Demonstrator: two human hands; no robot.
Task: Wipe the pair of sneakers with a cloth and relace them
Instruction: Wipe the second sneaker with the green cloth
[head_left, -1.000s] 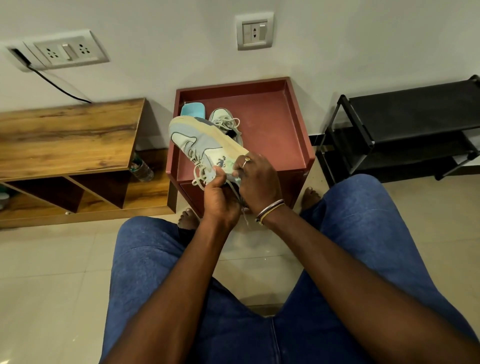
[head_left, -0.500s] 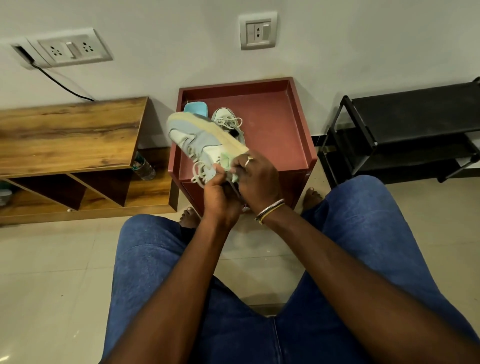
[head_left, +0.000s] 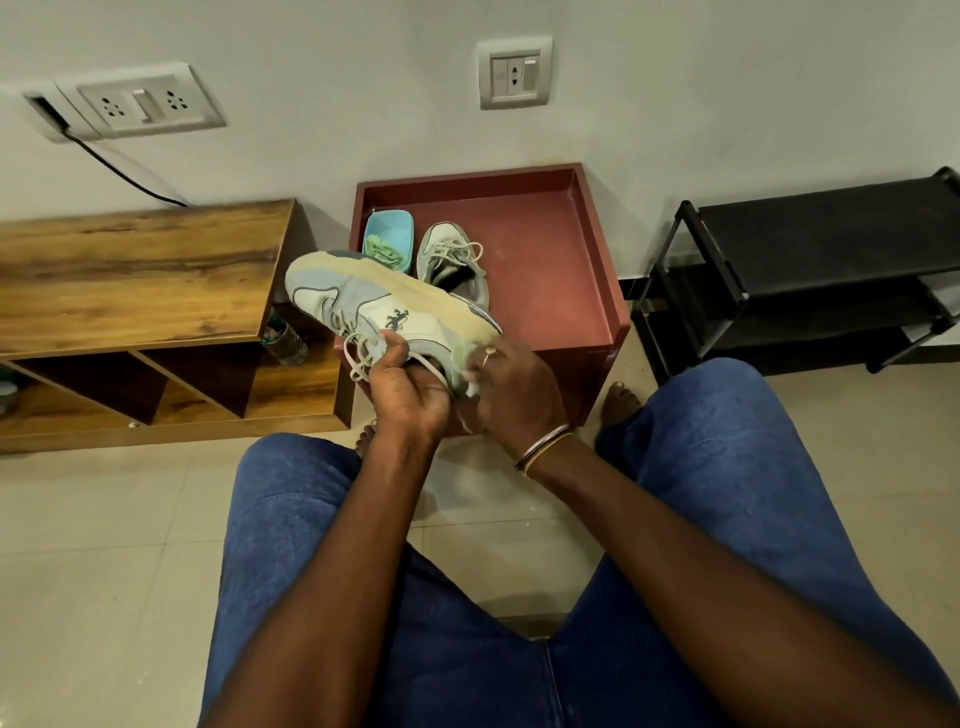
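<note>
Pale sneaker (head_left: 363, 304) on its side, collar in curled left fingers (head_left: 388, 347), heel under right fingers (head_left: 500, 359) curled round white cloth (head_left: 471, 387)

The single head-worn camera looks steeply down over the lap, near the raised sneaker (head_left: 379, 306).

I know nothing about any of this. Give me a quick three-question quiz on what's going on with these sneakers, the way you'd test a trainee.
1. Where does the second sneaker sit? A) on the red table B) on the black rack C) on the floor
2. True or false: the left-hand grip holds the raised sneaker near its laces.
3. Which grip wears a ring, left-hand or right-hand?
Key: 1 A; 2 true; 3 the right-hand grip.
</note>
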